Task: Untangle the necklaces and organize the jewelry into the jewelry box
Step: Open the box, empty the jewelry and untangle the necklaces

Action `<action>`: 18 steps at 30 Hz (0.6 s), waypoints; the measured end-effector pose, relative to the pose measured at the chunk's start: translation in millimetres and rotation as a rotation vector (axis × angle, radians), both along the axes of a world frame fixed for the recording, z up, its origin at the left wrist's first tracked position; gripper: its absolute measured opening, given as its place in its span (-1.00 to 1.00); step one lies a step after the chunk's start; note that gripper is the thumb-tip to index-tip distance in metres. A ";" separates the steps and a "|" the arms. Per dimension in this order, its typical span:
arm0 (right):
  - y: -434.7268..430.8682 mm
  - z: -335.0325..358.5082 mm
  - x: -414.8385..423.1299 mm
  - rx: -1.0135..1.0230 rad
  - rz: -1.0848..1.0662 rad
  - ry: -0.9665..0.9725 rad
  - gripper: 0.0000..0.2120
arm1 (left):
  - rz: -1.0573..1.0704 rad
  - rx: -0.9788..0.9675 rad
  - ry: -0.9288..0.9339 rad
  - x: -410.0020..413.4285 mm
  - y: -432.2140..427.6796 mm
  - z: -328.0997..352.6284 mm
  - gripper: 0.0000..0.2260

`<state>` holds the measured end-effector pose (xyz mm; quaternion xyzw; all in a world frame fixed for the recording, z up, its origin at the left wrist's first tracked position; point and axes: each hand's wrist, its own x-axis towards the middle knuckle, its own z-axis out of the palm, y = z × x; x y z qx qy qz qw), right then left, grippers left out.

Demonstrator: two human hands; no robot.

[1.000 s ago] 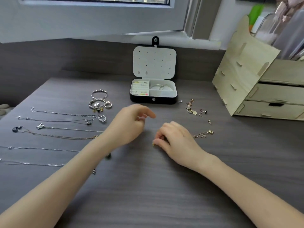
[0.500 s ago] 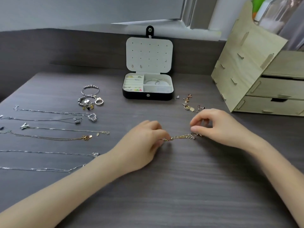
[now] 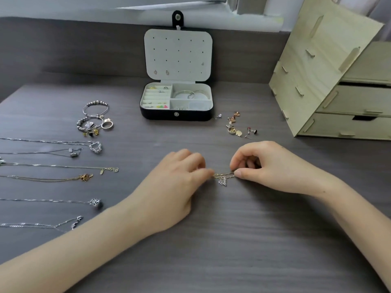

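Jewelry box and loose jewelry share a dark wood-grain desk [image 3: 232,240] that fills most of the view. At the far right stands a pale wooden drawer unit [image 3: 330,77], its side panel facing the desk's middle.

The jewelry box [image 3: 176,115], black outside and white inside, sits at the back centre with its lid [image 3: 178,53] upright against the wall. A few small earrings are pinned low on the lid. Thin bangles [image 3: 190,94] lie in the back right compartment, and small rings sit in the padded rolls on the left.

Both forearms reach in from the bottom edge. The left hand [image 3: 173,187] lies knuckles-up, its thumb and fingertips pinching the left end of a tangled chain [image 3: 223,176]. The right hand [image 3: 270,166] pinches the other end between thumb and forefinger, the remaining fingers curled under. The chain is short and gold-toned, stretched between the 2 hands in front of the box, with a small silver charm hanging below it. Whether it touches the desk I cannot tell.

6 necklaces [image 3: 85,177] lie in separate rows along the left side. Behind them sits a cluster of beaded bracelets [image 3: 95,119] with a ring [image 3: 106,124] just beside it. Loose earrings [image 3: 234,126] are scattered right of the box.
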<state>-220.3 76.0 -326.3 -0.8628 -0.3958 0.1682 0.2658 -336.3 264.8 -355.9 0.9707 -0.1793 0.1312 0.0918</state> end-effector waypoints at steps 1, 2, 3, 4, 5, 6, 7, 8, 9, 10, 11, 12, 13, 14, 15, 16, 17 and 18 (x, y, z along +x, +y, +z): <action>0.1 -0.7 0.6 0.006 -0.001 0.000 -0.90 | -0.005 0.000 0.016 -0.3 -5.2 -1.7 -0.51; 0.3 -1.7 0.9 0.009 -0.001 -0.009 -0.90 | 0.002 0.012 0.023 -0.4 -8.0 -3.4 -0.49; 0.2 -2.7 0.9 0.013 -0.003 -0.021 -0.89 | 0.012 0.026 0.019 -1.3 -8.9 -4.7 -0.49; 0.3 -3.6 1.0 0.017 -0.007 -0.038 -0.89 | 0.020 0.036 0.013 -2.5 -8.4 -5.5 -0.48; 0.2 -4.1 1.0 0.015 -0.010 -0.051 -0.89 | 0.026 0.041 0.010 -4.1 -7.2 -6.1 -0.47; 0.0 -5.1 1.2 0.007 -0.010 -0.068 -0.88 | 0.028 0.044 0.009 -5.7 -5.8 -6.9 -0.47; -0.4 -6.8 1.0 0.000 -0.006 -0.091 -0.87 | 0.027 0.045 0.007 -7.2 -4.4 -7.6 -0.46; -0.5 -8.4 -0.1 -0.002 0.003 -0.131 -0.86 | 0.023 0.043 0.008 -8.1 -3.6 -8.4 -0.47; -0.6 -10.1 -2.0 0.012 0.013 -0.188 -0.87 | 0.019 0.038 0.008 -8.6 -3.4 -9.1 -0.47; -0.3 -10.8 -5.0 0.034 0.026 -0.253 -0.92 | 0.016 0.029 0.007 -8.6 -3.5 -9.5 -0.47; -0.1 -11.5 -8.0 0.058 0.046 -0.297 -0.97 | 0.013 0.020 0.007 -8.2 -3.6 -9.8 -0.47; 0.7 -11.5 -11.8 0.066 0.063 -0.313 -0.92 | 0.012 0.008 0.010 -7.6 -3.6 -10.1 -0.47; 0.5 -13.2 -14.5 0.068 0.088 -0.310 -0.87 | 0.012 -0.007 0.015 -7.4 -3.2 -10.8 -0.47; 1.5 -14.1 -16.7 0.062 0.106 -0.308 -0.84 | 0.012 -0.030 0.021 -7.0 -2.4 -11.5 -0.47; 2.1 -15.8 -17.9 0.064 0.120 -0.314 -0.84 | 0.010 -0.056 0.027 -7.1 -1.2 -12.6 -0.48; 3.1 -16.0 -19.3 0.062 0.131 -0.310 -0.83 | 0.006 -0.080 0.036 -7.0 0.0 -13.5 -0.48; 3.4 -17.9 -19.1 0.073 0.142 -0.314 -0.81 | 0.002 -0.101 0.043 -7.1 1.2 -14.3 -0.49; 4.2 -19.0 -18.8 0.075 0.157 -0.321 -0.78 | -0.002 -0.116 0.046 -6.9 2.3 -14.9 -0.50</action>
